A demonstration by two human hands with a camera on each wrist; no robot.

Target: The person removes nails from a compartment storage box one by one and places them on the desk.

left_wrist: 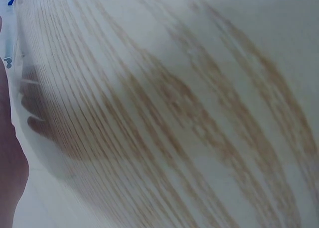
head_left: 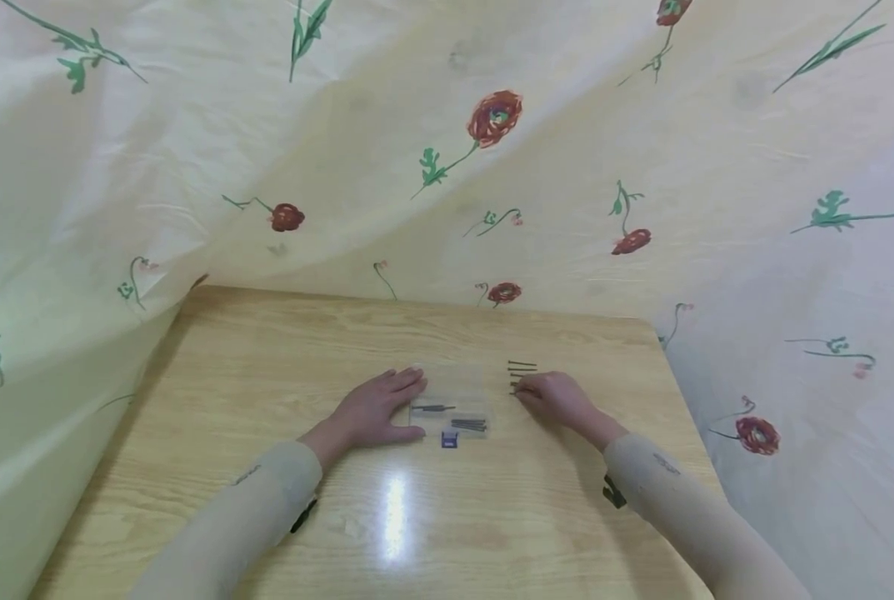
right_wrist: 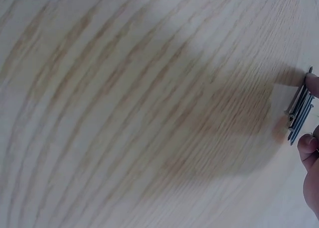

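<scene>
Head view: illumination is bright and diffuse, with pale tones on the floral fabric (head_left: 357,133). One elongated glare patch — near-white at its core — marks the wood-grain tabletop (head_left: 491,508). A soft shadow falls beside the right forearm (head_left: 705,521). The clear plastic box (head_left: 454,379) shows low contrast against the wood. Left wrist view: dimmer, hazy; a broad shadow crosses the centre, and the left hand (left_wrist: 9,153) appears dark at the edge. Right wrist view: cool cast, small glare at upper left, soft shadow toward the right. Both wrist views — strong wide-angle distortion — bow the grain; near grain is blurred.
</scene>
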